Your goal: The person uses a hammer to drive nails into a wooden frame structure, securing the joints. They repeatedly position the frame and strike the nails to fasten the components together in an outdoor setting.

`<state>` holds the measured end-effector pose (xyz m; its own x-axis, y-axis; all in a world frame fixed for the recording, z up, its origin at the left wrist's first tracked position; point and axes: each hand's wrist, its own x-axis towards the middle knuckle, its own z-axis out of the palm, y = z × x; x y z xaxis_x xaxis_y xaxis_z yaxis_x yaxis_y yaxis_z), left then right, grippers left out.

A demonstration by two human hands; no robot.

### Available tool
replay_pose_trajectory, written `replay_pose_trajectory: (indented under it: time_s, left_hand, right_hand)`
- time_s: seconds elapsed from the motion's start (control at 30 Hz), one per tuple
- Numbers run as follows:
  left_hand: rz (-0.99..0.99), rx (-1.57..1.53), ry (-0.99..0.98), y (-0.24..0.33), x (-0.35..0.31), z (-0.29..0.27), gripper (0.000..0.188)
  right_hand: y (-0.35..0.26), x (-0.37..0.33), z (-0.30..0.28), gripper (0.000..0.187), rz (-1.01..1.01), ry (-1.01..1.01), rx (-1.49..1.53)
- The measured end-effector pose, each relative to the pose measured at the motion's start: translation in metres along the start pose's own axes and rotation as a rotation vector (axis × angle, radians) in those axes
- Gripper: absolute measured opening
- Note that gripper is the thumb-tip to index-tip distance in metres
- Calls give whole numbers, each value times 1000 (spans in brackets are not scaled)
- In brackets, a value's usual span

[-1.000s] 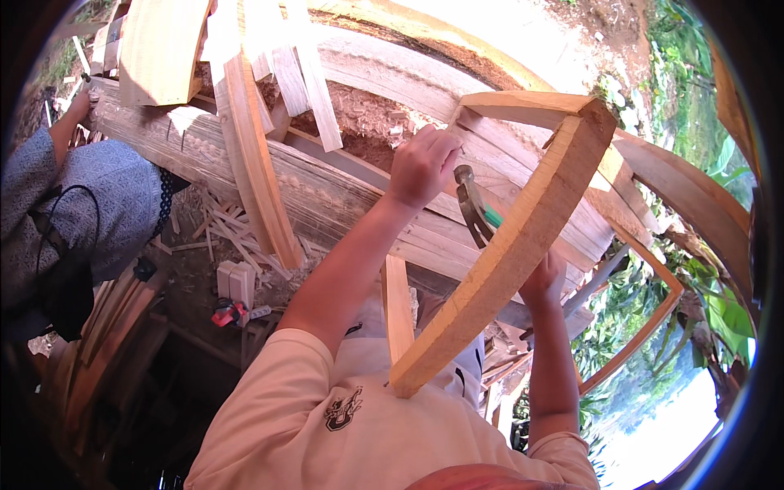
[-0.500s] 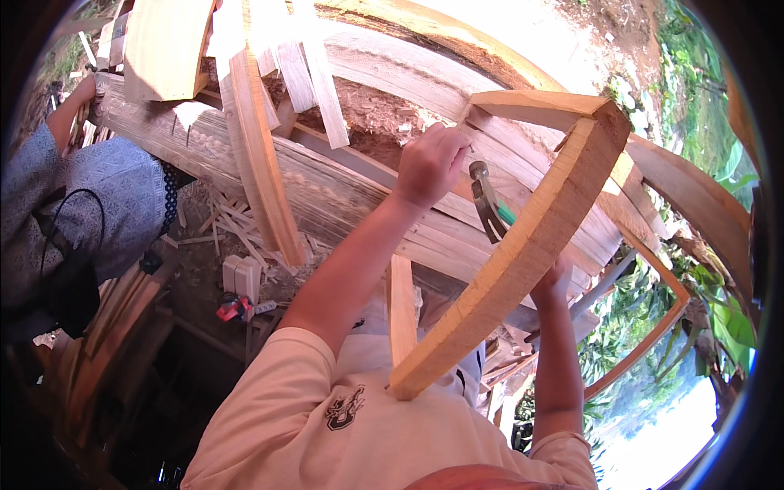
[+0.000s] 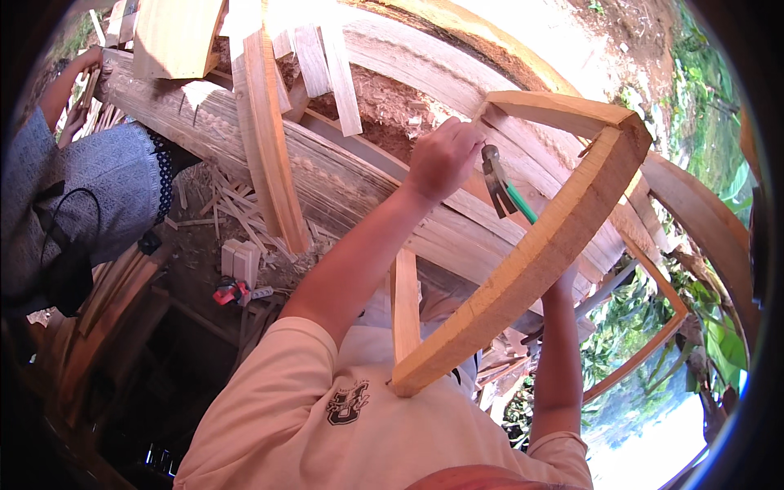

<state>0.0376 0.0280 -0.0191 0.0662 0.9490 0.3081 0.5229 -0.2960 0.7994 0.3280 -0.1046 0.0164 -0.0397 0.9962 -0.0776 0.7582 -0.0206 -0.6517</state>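
Note:
A wooden frame of squared timber leans against my body, its upper corner out to the right. My left hand is closed in a pinch beside the far end of the frame's upper piece; whatever its fingertips hold is too small or hidden. A claw hammer with a green handle has its head just right of those fingers, clear of them. Its handle runs behind the long frame bar to my right hand, which is closed round it and largely covered by the bar.
Long rough planks lie under my hands as a bench. Loose boards lie across it. Offcuts litter the ground near a red tool. At the left stands another person. A curved timber rises at right.
The hammer's head has moved slightly up relative to the frame, and more of its green handle shows. My left hand keeps its pinch at the frame's end. The whole view has shifted a little.

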Motion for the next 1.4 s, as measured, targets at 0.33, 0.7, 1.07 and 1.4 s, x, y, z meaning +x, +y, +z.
replay_pose_trajectory:
  time_s: [0.33, 0.7, 1.07, 1.4]
  left_hand:
    - [-34, -7, -4, 0, -1, 1, 17]
    - [-32, 9, -19, 0, 0, -1, 18]
    - [-9, 21, -9, 1, 0, 2, 12]
    - [-28, 179, -103, 27, 5, -78, 38]
  right_hand:
    - [-15, 11, -9, 27, -199, -42, -130]
    - [-17, 9, -10, 26, -83, -137, -148]
    - [-40, 5, -19, 20, -160, -129, -315]
    - [-77, -74, -47, 10, 269, 80, -60]
